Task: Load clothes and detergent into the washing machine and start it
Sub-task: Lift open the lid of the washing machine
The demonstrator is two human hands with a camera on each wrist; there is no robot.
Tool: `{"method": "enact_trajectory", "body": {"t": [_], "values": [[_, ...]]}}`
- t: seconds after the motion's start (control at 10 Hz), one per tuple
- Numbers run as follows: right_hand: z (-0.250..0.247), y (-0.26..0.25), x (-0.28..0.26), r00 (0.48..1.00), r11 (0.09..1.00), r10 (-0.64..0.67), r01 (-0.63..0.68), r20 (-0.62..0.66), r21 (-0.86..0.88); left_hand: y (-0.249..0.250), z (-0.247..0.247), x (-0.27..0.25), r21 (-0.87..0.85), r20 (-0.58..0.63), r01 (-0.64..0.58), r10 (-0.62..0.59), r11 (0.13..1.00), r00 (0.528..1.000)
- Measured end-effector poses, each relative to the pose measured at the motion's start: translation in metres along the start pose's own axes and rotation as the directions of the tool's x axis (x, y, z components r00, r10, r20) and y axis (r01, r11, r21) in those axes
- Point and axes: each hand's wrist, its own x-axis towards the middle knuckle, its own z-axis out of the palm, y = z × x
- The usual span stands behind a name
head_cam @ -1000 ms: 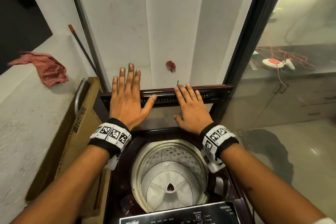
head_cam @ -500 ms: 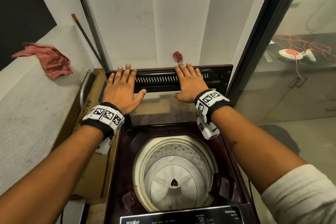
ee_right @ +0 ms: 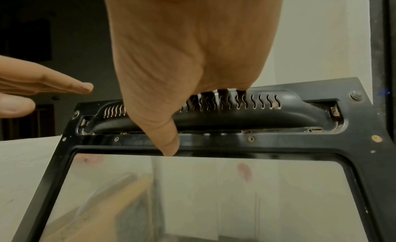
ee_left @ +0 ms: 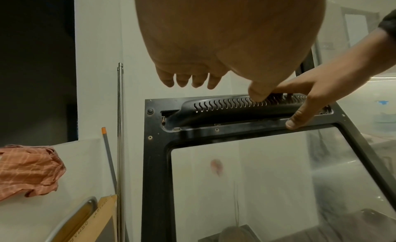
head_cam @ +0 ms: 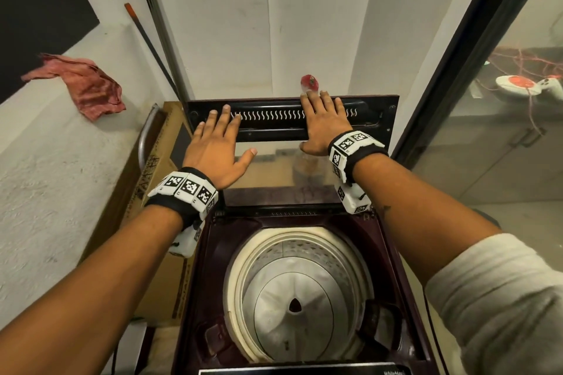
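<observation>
A maroon top-load washing machine (head_cam: pixel 201 268) stands with its steel drum (head_cam: pixel 292 283) empty. Its glass lid (head_cam: pixel 274 128) is raised almost upright against the wall. My right hand (head_cam: pixel 323 128) lies flat on the lid's slotted black bar, fingers straight, thumb on the frame (ee_right: pixel 364 127) just above the glass. My left hand (head_cam: pixel 213 146) is open with straight fingers at the bar's left end; in the left wrist view the left hand (ee_left: pixel 214 42) seems to hover just off the lid (ee_left: pixel 156 161). No detergent is in view.
A red checked cloth (head_cam: pixel 88 88) lies on the white ledge at the left. A cardboard box (head_cam: pixel 152 179), a metal rod (head_cam: pixel 158 24) and an orange-tipped stick (head_cam: pixel 146 36) stand between ledge and machine. A dark-framed glass door (head_cam: pixel 502 161) is at the right. The control panel (head_cam: pixel 304 371) is nearest me.
The lid has swung from tilted to nearly upright against the wall. Both hands went up and back with it, staying flat.
</observation>
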Motion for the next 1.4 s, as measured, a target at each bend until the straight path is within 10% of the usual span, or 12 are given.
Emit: {"method": "enact_trajectory", "body": {"t": [0.9,1.2,1.4], "values": [[0.029,0.004,-0.076,0.975,0.981,-0.114,0.141,-0.190,0.135,0.000,0.010,-0.074,-0.065,-0.041,0.069,-0.072,0.995,0.997],[0.066,-0.058,-0.136,0.949,0.938,-0.294,0.310,-0.114,0.154,-0.031,0.023,-0.169,-0.140,-0.007,0.263,-0.267,0.955,0.964],[0.081,-0.135,-0.150,0.865,0.858,-0.498,0.502,-0.063,0.110,-0.070,0.032,-0.267,-0.111,0.014,0.521,-0.523,0.846,0.852]]}}
